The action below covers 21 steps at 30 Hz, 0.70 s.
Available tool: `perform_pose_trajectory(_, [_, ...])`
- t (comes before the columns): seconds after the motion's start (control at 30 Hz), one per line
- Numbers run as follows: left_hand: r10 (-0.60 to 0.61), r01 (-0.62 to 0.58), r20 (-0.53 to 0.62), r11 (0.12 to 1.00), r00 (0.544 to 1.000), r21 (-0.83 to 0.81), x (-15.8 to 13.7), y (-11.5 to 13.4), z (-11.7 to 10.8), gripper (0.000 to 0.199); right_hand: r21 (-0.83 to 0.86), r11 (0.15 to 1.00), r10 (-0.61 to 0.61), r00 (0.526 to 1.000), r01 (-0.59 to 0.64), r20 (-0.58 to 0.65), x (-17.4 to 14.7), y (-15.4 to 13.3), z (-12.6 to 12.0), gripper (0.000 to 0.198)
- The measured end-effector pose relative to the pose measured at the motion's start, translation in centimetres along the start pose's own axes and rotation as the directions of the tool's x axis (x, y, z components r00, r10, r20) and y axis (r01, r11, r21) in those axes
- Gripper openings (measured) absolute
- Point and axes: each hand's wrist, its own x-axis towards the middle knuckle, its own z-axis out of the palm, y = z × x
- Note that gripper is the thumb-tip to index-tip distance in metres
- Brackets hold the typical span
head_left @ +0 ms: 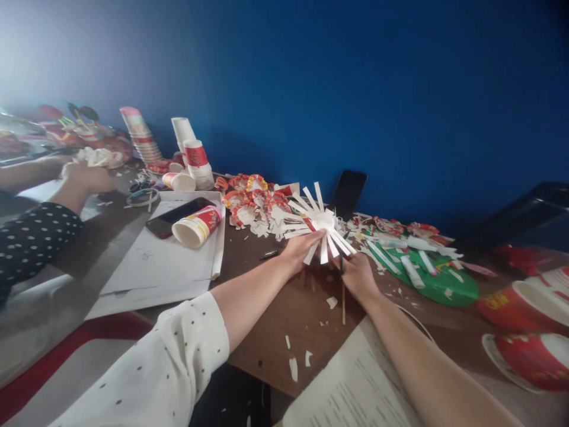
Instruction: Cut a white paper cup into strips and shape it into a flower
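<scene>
Strip-cut paper cup (pixel 328 220), white strips fanned outward, held up over the counter (pixel 271 305). Left hand (pixel 303 249) at its 7 o'clock, grasping it. Right hand (pixel 359 276) at its 5 o'clock, curled close below the strips; cannot tell what it grips. Green disc (pixel 462 287) at right hand's 3 o'clock.

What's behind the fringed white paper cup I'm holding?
Behind the fringed cup, a dark phone stands by the blue wall, and red-and-white paper pieces lie to the left. Whatever the cup itself covers is hidden.
</scene>
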Motion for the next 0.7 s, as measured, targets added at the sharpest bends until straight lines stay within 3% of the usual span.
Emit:
perform_pose_trajectory(0.2, [-0.018, 0.018, 0.016, 1.0, 1.0, -0.025, -0.4, 0.4, 0.3, 0.023, -0.054, 0.998, 0.025, 1.0, -0.025, -0.011, -0.1, 0.7, 0.0, 0.033])
perform_pose_trajectory(0.53, [0.018, -0.015, 0.037, 0.995, 0.999, -0.097, -0.3, 0.4, 0.2, 0.022, 0.04, 0.998, -0.05, 0.999, 0.05, 0.008, 0.0, 1.4, 0.0, 0.033])
perform_pose_trajectory(0.7, [0.035, -0.034, 0.011, 0.997, 0.999, -0.072, -0.5, 0.7, 0.2, 0.022, 0.051, 0.998, -0.029, 0.999, 0.028, 0.013, -0.2, 0.4, 0.1, 0.032])
